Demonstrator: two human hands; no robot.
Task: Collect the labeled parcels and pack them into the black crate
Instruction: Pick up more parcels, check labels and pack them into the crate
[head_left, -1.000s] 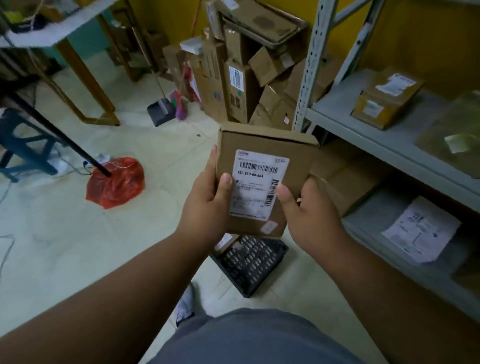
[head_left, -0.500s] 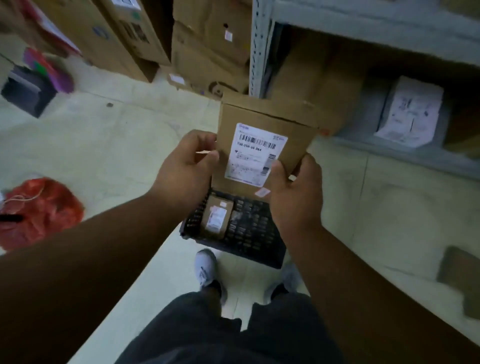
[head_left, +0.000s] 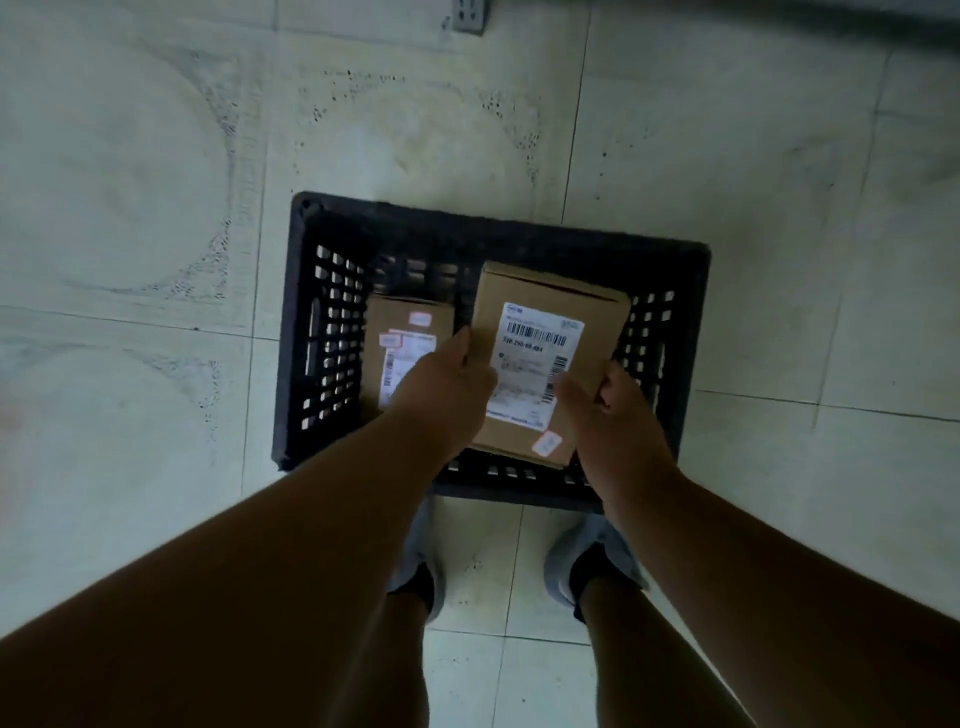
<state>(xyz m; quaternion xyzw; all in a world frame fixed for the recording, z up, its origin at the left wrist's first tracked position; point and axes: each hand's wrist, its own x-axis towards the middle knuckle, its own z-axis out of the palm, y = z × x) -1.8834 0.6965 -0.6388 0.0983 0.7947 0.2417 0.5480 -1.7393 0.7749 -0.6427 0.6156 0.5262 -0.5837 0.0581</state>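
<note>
A black slatted crate (head_left: 498, 228) stands on the tiled floor just in front of my feet. Both hands hold a brown cardboard parcel (head_left: 550, 301) with a white barcode label, flat and label up, over the crate's right half. My left hand (head_left: 441, 389) grips its left edge and my right hand (head_left: 605, 410) grips its right lower edge. A smaller labeled parcel (head_left: 408, 327) lies inside the crate on the left, partly hidden by my left hand.
Pale floor tiles surround the crate on all sides. My two shoes (head_left: 571, 561) stand right behind the crate's near wall. A grey metal shelf foot (head_left: 470, 15) shows at the top edge.
My view has tipped from the shelves down to the floor. Both hands have lowered the parcel from chest height to just over the crate's right half.
</note>
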